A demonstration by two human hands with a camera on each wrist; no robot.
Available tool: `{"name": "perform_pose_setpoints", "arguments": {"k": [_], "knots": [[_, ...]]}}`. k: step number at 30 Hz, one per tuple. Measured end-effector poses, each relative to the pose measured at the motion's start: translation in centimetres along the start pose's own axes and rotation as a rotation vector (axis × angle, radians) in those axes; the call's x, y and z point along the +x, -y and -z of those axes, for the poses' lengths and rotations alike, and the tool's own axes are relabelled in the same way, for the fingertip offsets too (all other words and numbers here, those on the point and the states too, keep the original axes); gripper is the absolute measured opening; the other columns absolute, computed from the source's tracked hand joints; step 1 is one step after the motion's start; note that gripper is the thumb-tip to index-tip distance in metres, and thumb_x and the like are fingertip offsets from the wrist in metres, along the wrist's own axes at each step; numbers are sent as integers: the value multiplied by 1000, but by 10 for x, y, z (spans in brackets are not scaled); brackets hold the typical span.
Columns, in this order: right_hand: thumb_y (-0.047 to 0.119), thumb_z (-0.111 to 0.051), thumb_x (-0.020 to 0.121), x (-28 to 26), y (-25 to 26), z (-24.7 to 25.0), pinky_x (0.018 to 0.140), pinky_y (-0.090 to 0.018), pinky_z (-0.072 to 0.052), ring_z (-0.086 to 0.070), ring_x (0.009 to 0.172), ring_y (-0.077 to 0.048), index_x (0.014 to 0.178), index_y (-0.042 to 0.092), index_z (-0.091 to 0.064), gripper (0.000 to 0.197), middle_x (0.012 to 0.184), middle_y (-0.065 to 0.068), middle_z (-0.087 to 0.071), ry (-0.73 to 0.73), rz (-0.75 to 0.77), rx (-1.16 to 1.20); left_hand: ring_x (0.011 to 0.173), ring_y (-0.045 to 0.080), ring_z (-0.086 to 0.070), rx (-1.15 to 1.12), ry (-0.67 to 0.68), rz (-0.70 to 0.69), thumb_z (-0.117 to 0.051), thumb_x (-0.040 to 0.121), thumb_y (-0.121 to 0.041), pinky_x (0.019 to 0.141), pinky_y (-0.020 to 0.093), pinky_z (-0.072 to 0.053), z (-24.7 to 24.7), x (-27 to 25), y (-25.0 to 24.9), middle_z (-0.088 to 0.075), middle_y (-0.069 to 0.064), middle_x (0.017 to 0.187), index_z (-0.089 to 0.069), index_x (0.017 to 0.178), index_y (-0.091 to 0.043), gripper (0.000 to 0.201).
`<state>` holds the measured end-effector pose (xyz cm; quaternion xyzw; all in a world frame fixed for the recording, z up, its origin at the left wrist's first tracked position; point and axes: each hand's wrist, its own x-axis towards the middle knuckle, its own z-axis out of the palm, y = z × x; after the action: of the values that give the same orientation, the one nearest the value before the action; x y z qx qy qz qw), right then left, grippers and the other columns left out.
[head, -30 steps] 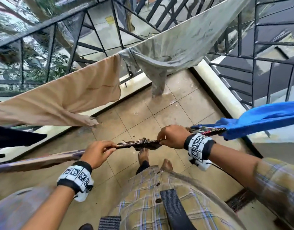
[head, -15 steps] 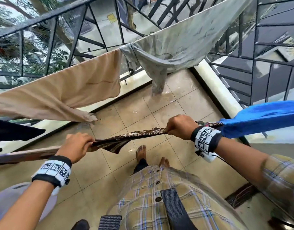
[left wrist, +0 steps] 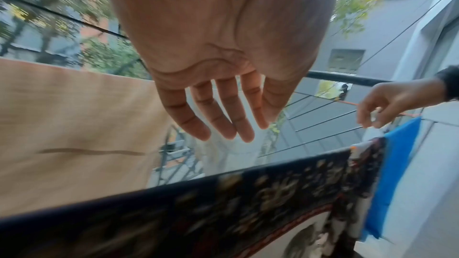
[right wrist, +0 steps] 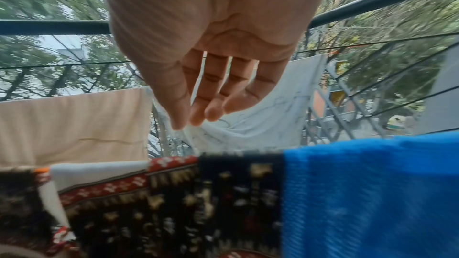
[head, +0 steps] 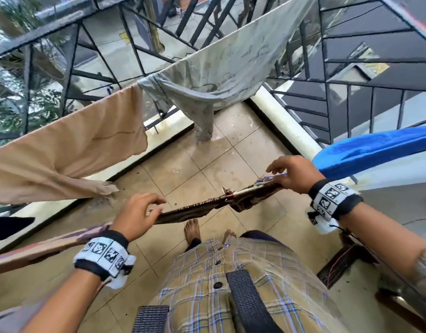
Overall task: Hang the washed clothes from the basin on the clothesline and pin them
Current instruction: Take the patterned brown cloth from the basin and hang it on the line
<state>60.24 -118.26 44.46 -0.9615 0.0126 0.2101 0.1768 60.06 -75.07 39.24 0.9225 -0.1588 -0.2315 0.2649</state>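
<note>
A dark patterned cloth (head: 200,210) (left wrist: 248,203) (right wrist: 174,213) hangs folded over the orange clothesline (left wrist: 346,102), spread between my two hands. My left hand (head: 156,206) (left wrist: 223,134) hovers just over the cloth's left end with its fingers straight and holds nothing. Over the right end, beside a blue cloth (head: 375,150) (right wrist: 372,193), my right hand (head: 272,171) (right wrist: 196,123) is open with relaxed fingers pointing down. No clothespin is clearly visible in either hand.
A beige cloth (head: 63,155) and a pale grey shirt (head: 219,68) hang on a farther line along the black railing (head: 38,32). A striped cloth (head: 38,251) continues left on the near line. My bare feet stand on wet floor tiles (head: 207,164).
Both hands gripped the patterned cloth and pulled it apart along the line. Now they have let go and lifted slightly, and the cloth lies spread wider.
</note>
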Motion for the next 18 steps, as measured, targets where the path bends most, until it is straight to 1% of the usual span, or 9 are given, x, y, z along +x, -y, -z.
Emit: {"name": "perform_pose_setpoints", "arguments": {"k": [2,3,4,6,9,11,13,15,18], "knots": [[20,-74,80,-6,-19,6,63,-20,-41,-54,66,-2,99,27,-73,20,90,9,-66,21,-33,-21,98,12,-56,-29,15,-68,-57,96,-32,84,32,-42,-11,21,-36,-65,-13,100,-69,107,-26,17],[20,-74,80,-9,-29,8,63,-21,-41,-56,68,-4,99,29,-73,21,93,8,-67,42,-41,-36,100,11,-56,-23,27,-104,-57,96,-32,85,30,-41,-18,31,-56,-66,-11,104,-69,110,-25,19],[19,-74,78,-10,-37,7,67,-25,-44,-60,75,-9,99,30,-73,24,94,8,-67,59,-47,-47,102,10,-55,-4,41,-133,-57,97,-33,86,29,-40,-26,41,-74,-67,-11,110,-68,113,-26,21],[17,-75,75,-9,-55,2,77,-32,-49,-61,92,-18,98,32,-73,27,95,9,-67,82,-37,-75,107,10,-53,34,70,-167,-56,97,-37,87,27,-40,-43,59,-106,-65,-13,117,-64,122,-29,28],[16,-73,76,-1,-70,-1,83,-37,-49,-58,99,-21,99,34,-73,29,96,10,-65,125,8,-94,106,12,-52,115,102,-193,-57,94,-45,88,30,-43,-71,81,-141,-64,-14,119,-58,128,-33,36],[22,-72,80,6,-76,-1,83,-35,-48,-57,101,-19,101,34,-72,25,99,9,-65,159,36,-122,104,13,-53,195,120,-174,-58,93,-47,90,33,-43,-88,90,-156,-65,-14,114,-60,124,-34,34],[28,-69,83,10,-82,-2,80,-33,-48,-57,102,-19,103,33,-72,21,101,8,-65,187,85,-154,99,13,-56,257,107,-155,-57,94,-45,87,31,-42,-100,95,-162,-67,-12,107,-64,116,-32,26],[31,-67,85,13,-89,-2,74,-31,-46,-58,101,-20,104,32,-73,20,99,7,-65,187,155,-188,91,14,-59,267,62,-136,-60,93,-39,81,32,-42,-105,93,-159,-70,-11,98,-70,107,-29,20],[28,-66,86,15,-100,-1,66,-28,-37,-56,96,-20,101,29,-75,17,94,5,-66,140,239,-200,82,17,-60,269,-38,-119,-70,84,-35,75,38,-46,-102,83,-138,-72,-9,88,-75,94,-27,14]]}}
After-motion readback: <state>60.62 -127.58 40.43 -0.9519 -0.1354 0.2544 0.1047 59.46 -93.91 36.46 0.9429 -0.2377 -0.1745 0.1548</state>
